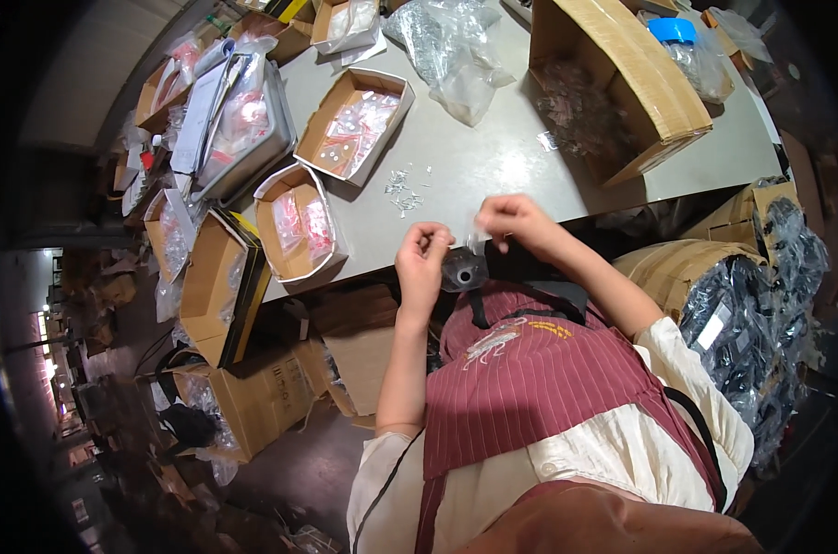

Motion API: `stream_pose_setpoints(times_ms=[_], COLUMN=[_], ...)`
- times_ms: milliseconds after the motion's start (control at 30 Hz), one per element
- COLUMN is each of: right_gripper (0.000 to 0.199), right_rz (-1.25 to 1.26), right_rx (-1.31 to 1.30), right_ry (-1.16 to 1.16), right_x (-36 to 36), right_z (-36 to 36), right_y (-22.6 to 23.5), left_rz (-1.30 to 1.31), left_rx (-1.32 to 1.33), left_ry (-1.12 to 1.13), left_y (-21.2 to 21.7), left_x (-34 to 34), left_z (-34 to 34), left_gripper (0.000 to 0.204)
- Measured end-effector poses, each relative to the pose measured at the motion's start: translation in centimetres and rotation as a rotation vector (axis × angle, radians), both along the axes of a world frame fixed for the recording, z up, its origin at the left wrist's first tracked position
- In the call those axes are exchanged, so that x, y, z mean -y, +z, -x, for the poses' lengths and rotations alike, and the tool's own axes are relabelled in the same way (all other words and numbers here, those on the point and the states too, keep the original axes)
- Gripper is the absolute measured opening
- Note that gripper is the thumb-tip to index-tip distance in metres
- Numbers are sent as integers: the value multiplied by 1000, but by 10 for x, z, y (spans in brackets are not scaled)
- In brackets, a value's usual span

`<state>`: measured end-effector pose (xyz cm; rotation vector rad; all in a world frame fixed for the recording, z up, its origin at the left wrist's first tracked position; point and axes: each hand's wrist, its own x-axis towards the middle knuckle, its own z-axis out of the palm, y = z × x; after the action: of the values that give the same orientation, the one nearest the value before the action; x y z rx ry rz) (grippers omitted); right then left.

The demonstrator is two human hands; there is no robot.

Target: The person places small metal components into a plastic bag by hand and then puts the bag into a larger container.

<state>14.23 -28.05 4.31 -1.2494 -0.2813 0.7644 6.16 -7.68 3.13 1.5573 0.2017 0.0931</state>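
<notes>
At the near edge of the table, a small clear plastic bag (464, 270) hangs in front of my apron. A dark part with a pale ring shows in it. My left hand (422, 263) pinches the bag's upper left side between thumb and fingers. My right hand (520, 224) is closed at the bag's upper right, its fingertips on the translucent plastic; they are slightly blurred. Beyond my hands, a loose pile of small silvery screws or pins (403, 196) lies on the grey table (465, 148).
Two open cartons, one (399, 100) farther and one (337, 261) nearer, hold small bags on the left. A grey bin (276, 129) stands beside them. A large cardboard box (654, 74) lies at right, and a crumpled plastic bag (451, 55) at the back. Black-wrapped goods (751, 305) fill a carton at my right.
</notes>
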Motion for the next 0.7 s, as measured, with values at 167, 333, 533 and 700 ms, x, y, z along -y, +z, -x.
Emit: stream_pose_setpoints(times_ms=[167,333,533,700], right_gripper=[14,16,8,11], right_rz=[-250,-28,527,485], right_rx=[86,228,1112,1098], right_ry=[-718,-485,-335,-370], right_x=[28,23,2,9], right_z=[-40,-54,-45,-48], right_y=[-2,-47,-90,-91], left_rz=[76,-123,-1103,-1546], left_rx=[8,46,377,-191], left_ry=[270,293,147,-43], left_y=[-23,-25,-12,-15], left_x=[-41,-72,-130,-162], left_z=[-3,-45,-150,-214], left_gripper=[30,29,22,38])
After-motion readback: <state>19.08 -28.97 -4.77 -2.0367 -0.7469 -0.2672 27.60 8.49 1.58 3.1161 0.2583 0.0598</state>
